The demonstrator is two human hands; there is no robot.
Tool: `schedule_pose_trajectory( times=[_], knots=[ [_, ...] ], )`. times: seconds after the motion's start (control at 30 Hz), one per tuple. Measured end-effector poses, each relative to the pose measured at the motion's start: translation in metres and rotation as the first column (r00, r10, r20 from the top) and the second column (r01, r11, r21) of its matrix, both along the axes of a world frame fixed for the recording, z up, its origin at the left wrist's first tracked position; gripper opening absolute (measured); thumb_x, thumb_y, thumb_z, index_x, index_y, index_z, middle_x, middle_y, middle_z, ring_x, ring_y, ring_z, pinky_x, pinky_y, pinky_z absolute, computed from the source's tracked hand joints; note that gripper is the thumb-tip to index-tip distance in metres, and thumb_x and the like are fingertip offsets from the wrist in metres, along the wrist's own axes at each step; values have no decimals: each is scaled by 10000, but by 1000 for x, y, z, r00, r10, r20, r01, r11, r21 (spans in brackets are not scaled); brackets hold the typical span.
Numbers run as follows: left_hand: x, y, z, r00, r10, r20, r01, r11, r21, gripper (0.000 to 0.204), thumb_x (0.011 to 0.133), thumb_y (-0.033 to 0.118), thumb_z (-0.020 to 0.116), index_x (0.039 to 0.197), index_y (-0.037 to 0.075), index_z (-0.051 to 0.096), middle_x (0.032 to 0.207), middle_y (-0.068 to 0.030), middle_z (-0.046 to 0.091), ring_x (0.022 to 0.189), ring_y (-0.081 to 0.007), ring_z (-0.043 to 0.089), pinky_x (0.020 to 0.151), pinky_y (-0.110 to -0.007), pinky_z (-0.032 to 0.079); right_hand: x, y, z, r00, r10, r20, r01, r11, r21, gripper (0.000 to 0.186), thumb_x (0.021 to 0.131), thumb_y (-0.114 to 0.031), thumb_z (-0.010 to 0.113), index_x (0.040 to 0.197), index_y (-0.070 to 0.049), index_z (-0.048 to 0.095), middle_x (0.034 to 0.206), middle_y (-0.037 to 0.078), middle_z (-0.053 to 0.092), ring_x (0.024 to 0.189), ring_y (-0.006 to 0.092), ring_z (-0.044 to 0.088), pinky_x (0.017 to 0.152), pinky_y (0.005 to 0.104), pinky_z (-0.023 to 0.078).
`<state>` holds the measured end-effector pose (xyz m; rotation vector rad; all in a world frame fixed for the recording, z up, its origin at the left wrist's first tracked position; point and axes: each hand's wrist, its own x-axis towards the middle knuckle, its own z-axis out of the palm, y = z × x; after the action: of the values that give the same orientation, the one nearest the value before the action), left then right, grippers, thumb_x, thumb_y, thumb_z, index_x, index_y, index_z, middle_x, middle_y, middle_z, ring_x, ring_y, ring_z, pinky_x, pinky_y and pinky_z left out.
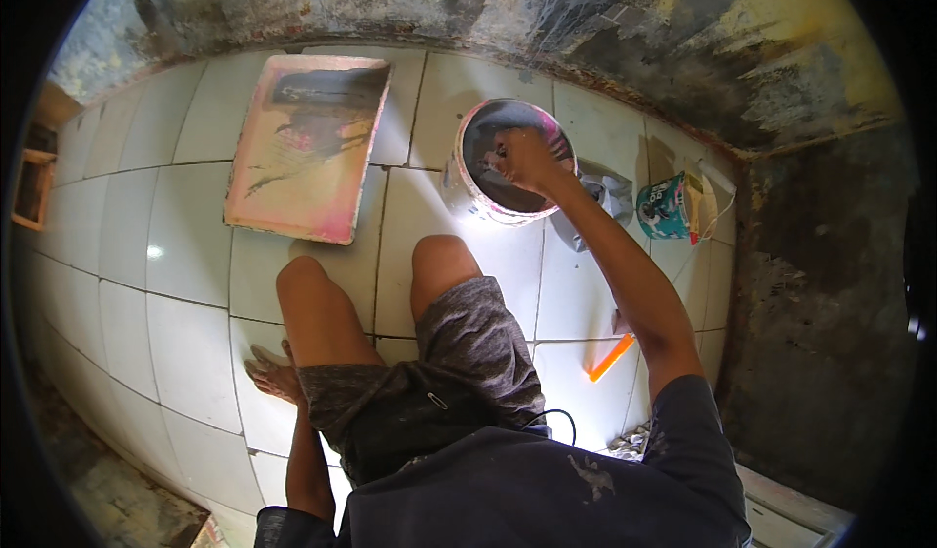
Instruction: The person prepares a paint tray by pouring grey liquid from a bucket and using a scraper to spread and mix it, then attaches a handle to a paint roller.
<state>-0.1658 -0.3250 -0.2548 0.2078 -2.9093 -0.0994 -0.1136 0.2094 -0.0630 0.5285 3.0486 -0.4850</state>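
My right hand (527, 161) reaches down into a white bucket (461, 189) stained with pink and grey. Its fingers are closed, and whatever they grip is hidden by the hand. Grey paint-like matter (508, 119) coats or fills the inside of the bucket; its depth cannot be told. My left hand (273, 376) rests beside my left thigh at floor level, fingers spread, holding nothing. Left of the bucket lies a shallow rectangular tray (307, 192), pinkish and smeared with dark grey at its far end.
A smaller teal pail (664, 209) stands to the right, past a crumpled grey bag (612, 197). Nearer me, a tool with an orange handle (612, 359) lies on the white tiles (185, 265). Stained walls (390, 6) close off the far and right sides.
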Motion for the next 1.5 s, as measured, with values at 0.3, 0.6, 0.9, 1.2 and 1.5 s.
schedule_pose_trajectory(
  times=[0.3, 0.6, 0.9, 1.2, 1.5],
  knots=[
    [2, 0, 1, 1000, -7, -19, 6, 1000, -7, 783, 782, 676, 463, 1332, 120, 414, 1353, -245, 320, 1274, -372, 283, 1005, -501, 272, 61, 11, 46, 951, -224, -211, 243, 967, 69, 201, 766, -181, 620, 878, -15, 626, 841, 182, 632, 784, 350, 610, 719, 398, 489],
    [0, -7, -9, 1000, 9, -18, -10, 1000, -23, 760, 786, 672, 458, 1330, 142, 429, 1360, -240, 322, 1275, -359, 295, 1008, -494, 273, 110, 16, 48, 801, -250, -543, 327, 944, 48, 185, 759, -118, 627, 891, 11, 607, 859, 200, 617, 759, 354, 608, 683, 393, 484],
    [-5, -21, -28, 998, 5, -61, -8, 999, -36, 763, 771, 680, 474, 1327, 160, 437, 1338, -213, 350, 1250, -347, 328, 996, -487, 293, 95, 23, 55, 816, -245, -523, 308, 951, 35, 191, 750, -149, 620, 817, 29, 604, 788, 208, 606, 695, 367, 589, 633, 401, 468],
    [-1, -12, -16, 1000, 11, -18, -11, 1000, 13, 806, 773, 702, 437, 1351, 142, 397, 1373, -250, 304, 1271, -379, 292, 1019, -505, 252, 105, -3, 71, 852, -220, -476, 243, 970, -14, 162, 758, -122, 618, 843, 17, 622, 796, 206, 607, 714, 354, 594, 657, 402, 471],
    [0, -6, -7, 999, 29, 25, -28, 999, -22, 816, 780, 710, 411, 1358, 135, 382, 1369, -256, 304, 1283, -375, 274, 1028, -494, 245, 154, -19, 45, 782, -406, -473, 382, 912, -151, 199, 741, -39, 578, 929, 21, 601, 819, 202, 620, 713, 309, 625, 644, 355, 484]
  ],
)
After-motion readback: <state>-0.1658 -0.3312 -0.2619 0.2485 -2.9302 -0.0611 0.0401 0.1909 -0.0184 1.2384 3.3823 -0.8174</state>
